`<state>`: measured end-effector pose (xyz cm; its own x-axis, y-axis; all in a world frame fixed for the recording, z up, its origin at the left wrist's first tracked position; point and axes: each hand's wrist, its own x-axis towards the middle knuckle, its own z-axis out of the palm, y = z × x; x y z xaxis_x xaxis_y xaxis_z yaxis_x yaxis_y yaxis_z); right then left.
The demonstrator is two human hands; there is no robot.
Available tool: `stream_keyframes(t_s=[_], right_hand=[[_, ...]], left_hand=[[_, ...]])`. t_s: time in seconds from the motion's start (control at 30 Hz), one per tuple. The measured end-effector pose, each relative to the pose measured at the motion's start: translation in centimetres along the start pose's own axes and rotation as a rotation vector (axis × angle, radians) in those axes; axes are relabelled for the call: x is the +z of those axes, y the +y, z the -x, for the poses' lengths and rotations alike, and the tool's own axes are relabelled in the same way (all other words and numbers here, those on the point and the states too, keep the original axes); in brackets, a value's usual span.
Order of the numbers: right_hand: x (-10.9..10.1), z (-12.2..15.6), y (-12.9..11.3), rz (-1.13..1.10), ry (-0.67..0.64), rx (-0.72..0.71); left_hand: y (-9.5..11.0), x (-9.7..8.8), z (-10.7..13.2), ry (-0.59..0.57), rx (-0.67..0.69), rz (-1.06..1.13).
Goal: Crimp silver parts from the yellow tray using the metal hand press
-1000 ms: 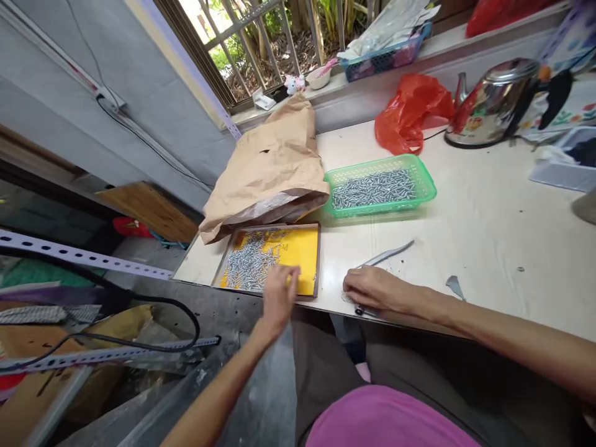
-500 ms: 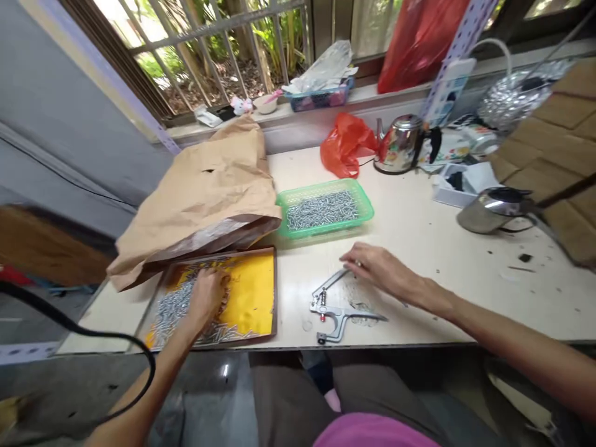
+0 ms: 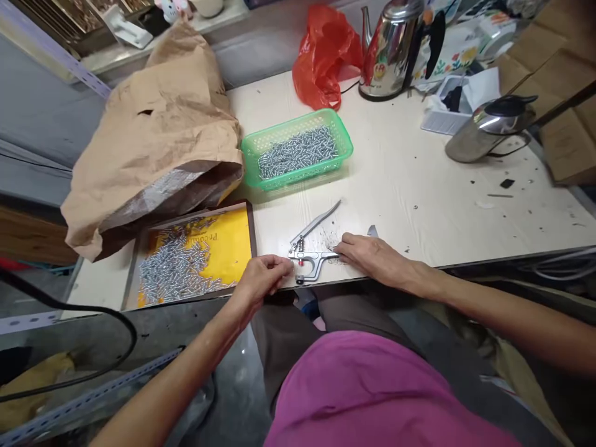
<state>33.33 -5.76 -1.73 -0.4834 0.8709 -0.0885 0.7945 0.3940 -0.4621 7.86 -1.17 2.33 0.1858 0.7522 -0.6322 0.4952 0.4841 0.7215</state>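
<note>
Hand snap pliers [image 3: 313, 256] with a grey metal body and a spring lie near the table's front edge, the upper handle raised. My right hand [image 3: 367, 253] has its fingers closed at the end of the lower handle, covering its tip. Beside the jaws is my left hand [image 3: 264, 274], thumb and forefinger pinched together; whatever is between them is too small to make out. To its left, a shallow tray [image 3: 239, 239] with a yellow bottom holds many small silver metal pins [image 3: 174, 267]. More such pins fill a green plastic basket [image 3: 298, 180] behind the pliers.
A large brown paper bag [image 3: 153, 124] overhangs the tray's back edge. Behind the basket are a red plastic bag [image 3: 323, 59] and a shiny kettle [image 3: 388, 53]. A steel jug [image 3: 484, 130] and a white box [image 3: 442, 118] stand at the right. Small scraps dot the tabletop.
My left hand has left the pin tray and come right to the pliers' jaws. My right hand has moved from the raised handle down to the lower one. The view has tilted down.
</note>
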Motion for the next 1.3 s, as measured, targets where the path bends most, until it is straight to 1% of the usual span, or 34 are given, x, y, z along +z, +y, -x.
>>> stream_keyframes(t_s=[0.07, 0.17, 0.33, 0.47, 0.63, 0.83, 1.0, 1.1, 1.2, 1.23, 1.3], right_hand=[[0.1, 0.1, 0.0, -0.004, -0.001, 0.006], [0.1, 0.2, -0.3, 0.011, 0.006, 0.016], [-0.3, 0.2, -0.9, 0.055, 0.027, 0.026], [-0.8, 0.2, -1.3, 0.058, -0.001, 0.053], [-0.6, 0.1, -1.1, 0.083, -0.003, 0.059], [-0.6, 0.1, -0.9, 0.106, -0.009, -0.011], [-0.8, 0.1, -1.1, 0.124, -0.021, 0.018], [-0.8, 0.1, -0.9, 0.102, -0.025, 0.012], [-1.3, -0.2, -0.5, 0.039, -0.04, -0.024], [-1.6, -0.4, -0.3, 0.023, -0.038, -0.016], [-2.3, -1.0, 0.1, 0.031, 0.006, 0.017]], left_hand=[[-0.4, 0.7, -0.2, -0.027, -0.064, 0.034], [-0.6, 0.7, -0.6, -0.042, -0.108, 0.039], [-0.9, 0.8, -1.2, -0.051, -0.124, 0.019], [-1.0, 1.0, -1.7, -0.056, -0.129, -0.035], [-0.5, 0.8, -1.7, -0.111, -0.12, -0.121], [0.1, 0.8, -1.6, -0.139, -0.128, -0.181], [0.3, 0.7, -1.9, -0.182, -0.127, -0.226], [0.4, 0.7, -2.1, -0.216, -0.164, -0.219], [0.4, 1.0, -2.0, -0.187, -0.189, -0.228], [0.3, 1.1, -2.0, -0.172, -0.193, -0.223], [0.2, 1.3, -1.8, -0.147, -0.202, -0.196]])
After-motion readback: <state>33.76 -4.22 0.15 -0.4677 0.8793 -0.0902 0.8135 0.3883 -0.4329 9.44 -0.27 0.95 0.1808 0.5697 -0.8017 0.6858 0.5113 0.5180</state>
